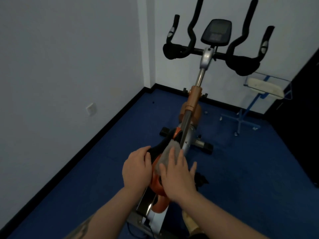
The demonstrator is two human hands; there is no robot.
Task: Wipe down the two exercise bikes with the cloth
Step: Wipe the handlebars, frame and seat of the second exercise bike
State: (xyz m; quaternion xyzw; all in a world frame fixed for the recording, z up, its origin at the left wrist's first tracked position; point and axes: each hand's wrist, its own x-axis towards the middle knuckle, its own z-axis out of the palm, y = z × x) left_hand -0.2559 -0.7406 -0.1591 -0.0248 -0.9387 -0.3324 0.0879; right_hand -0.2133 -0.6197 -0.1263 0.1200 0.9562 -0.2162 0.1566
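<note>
Head: hands [177,175] (flat) on cloth [165,157]

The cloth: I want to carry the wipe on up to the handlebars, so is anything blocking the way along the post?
Nothing visible does. The right hand presses the grey cloth on the frame; the silver and orange post runs bare to the handlebars.

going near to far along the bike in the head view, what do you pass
right hand pressing the cloth → silver frame tube → orange post sleeve → silver handlebar clamp → console screen
</note>
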